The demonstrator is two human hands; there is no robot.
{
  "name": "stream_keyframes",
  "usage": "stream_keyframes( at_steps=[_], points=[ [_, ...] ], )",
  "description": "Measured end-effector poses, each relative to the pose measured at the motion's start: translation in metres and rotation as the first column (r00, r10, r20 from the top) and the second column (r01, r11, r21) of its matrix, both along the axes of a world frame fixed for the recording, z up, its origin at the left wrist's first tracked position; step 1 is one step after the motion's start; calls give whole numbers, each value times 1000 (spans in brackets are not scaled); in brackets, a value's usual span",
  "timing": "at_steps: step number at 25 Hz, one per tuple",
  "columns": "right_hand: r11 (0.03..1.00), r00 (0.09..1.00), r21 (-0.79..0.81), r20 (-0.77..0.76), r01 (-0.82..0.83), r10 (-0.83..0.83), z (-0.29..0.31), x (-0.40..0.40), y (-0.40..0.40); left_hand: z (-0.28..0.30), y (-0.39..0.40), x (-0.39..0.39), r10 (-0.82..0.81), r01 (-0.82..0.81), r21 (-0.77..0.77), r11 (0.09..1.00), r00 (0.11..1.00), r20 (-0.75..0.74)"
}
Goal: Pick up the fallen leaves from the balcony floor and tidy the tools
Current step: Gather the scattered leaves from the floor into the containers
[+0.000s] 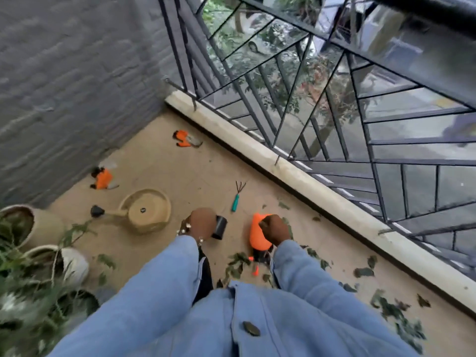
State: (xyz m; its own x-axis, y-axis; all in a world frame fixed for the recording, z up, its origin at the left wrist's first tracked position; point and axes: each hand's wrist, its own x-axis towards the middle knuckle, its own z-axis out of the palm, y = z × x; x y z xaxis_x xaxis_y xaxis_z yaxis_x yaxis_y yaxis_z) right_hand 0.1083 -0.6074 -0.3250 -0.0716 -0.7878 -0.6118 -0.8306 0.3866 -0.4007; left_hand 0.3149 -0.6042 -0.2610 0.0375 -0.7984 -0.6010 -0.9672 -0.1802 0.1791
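The person's left hand (202,221) curls its fingers around a small black pot (219,227), while the right hand (274,229) grips the cuff of an orange glove (258,234) that hangs down from it. Fallen leaves (386,305) lie scattered on the balcony floor (180,171) near the railing (334,119). A green-handled hand rake (237,198), a tan watering can (146,211) and two more orange gloves (103,179) lie farther out on the floor.
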Motion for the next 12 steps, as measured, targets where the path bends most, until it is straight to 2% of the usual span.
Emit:
stream_keyframes(
  at_steps=[3,6,8,12],
  points=[
    [979,978,-12,44,205,-204,-12,15,-46,-22,-78,24,-102,104,27,994,994,-47],
    [916,917,-39,-4,399,-399,-7,33,-79,-42,-158,52,-245,248,44,968,968,-59],
    [878,878,-45,-25,477,-478,7,49,-94,-29,-200,52,-316,320,60,945,946,-72],
    [763,766,-76,28,642,-642,17,74,-117,-19,-265,34,-531,539,34,842,838,-128]
  ],
)
